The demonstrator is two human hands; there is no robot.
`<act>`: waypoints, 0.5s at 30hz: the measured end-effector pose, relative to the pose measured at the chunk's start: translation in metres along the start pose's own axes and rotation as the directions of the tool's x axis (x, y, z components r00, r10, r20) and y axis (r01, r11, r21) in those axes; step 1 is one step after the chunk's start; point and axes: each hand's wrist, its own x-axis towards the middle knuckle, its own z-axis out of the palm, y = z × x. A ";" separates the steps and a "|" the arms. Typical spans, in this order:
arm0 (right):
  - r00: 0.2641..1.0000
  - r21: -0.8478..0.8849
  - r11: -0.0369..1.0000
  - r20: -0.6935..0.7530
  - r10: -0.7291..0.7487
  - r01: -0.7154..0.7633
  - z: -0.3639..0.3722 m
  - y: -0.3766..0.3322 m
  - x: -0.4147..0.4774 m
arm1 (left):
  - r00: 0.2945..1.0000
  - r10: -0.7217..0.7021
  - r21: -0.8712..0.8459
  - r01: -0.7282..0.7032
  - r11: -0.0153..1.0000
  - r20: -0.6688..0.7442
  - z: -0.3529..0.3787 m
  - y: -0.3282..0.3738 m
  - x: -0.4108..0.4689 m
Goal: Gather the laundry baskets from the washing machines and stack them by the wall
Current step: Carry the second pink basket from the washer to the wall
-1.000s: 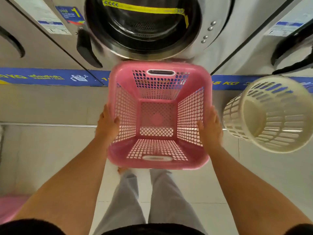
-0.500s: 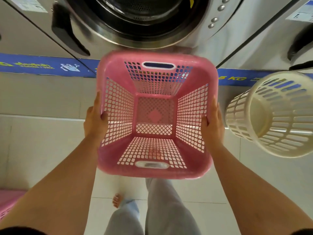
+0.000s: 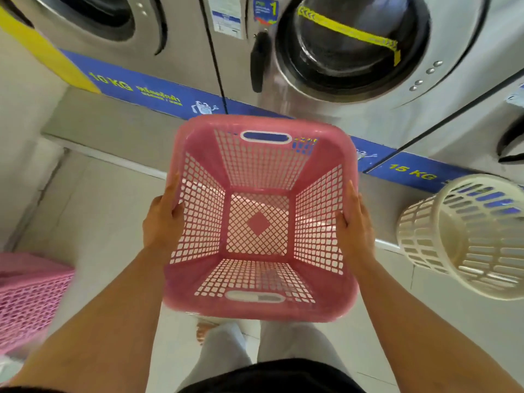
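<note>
An empty pink square laundry basket (image 3: 259,222) with lattice walls hangs in the air in front of me, over my legs. My left hand (image 3: 163,222) grips its left rim, thumb inside. On the opposite rim my right hand (image 3: 354,228) holds the same way. A round cream basket (image 3: 467,239) stands on the floor to the right, below the washing machines. Another pink basket (image 3: 28,296) shows at the left edge, partly cut off.
Steel front-load washing machines (image 3: 354,52) line the far side above a blue strip marked 10 KG and 15 KG. A raised tiled step (image 3: 113,129) runs under them. A pale wall (image 3: 19,109) is at left. Light floor tiles lie below.
The view has swung left: the machines and the cream basket have shifted right, and more of the pink basket at the left edge shows. Both hands have kept hold of the pink basket.
</note>
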 end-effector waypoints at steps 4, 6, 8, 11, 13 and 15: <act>0.990 0.039 0.989 0.033 -0.140 0.139 0.019 -0.054 -0.033 | 0.990 -0.093 -0.039 0.090 0.995 -0.109 -0.046 -0.068 -0.043; 0.979 0.053 0.980 0.055 -0.195 0.192 0.030 -0.082 -0.050 | 0.981 -0.132 -0.072 0.123 0.990 -0.145 -0.068 -0.099 -0.063; 0.966 0.067 0.970 0.096 -0.241 0.235 0.042 -0.109 -0.067 | 0.964 -0.180 -0.091 0.165 0.982 -0.197 -0.090 -0.130 -0.082; 0.932 0.090 0.944 0.151 -0.329 0.318 0.060 -0.149 -0.093 | 0.933 -0.219 -0.151 0.182 0.972 -0.287 -0.120 -0.171 -0.114; 0.907 0.124 0.922 0.170 -0.384 0.367 0.075 -0.177 -0.111 | 0.911 -0.240 -0.213 0.174 0.961 -0.336 -0.140 -0.198 -0.135; 0.873 0.155 0.894 0.196 -0.446 0.421 0.090 -0.205 -0.128 | 0.874 -0.303 -0.268 0.210 0.940 -0.381 -0.158 -0.229 -0.156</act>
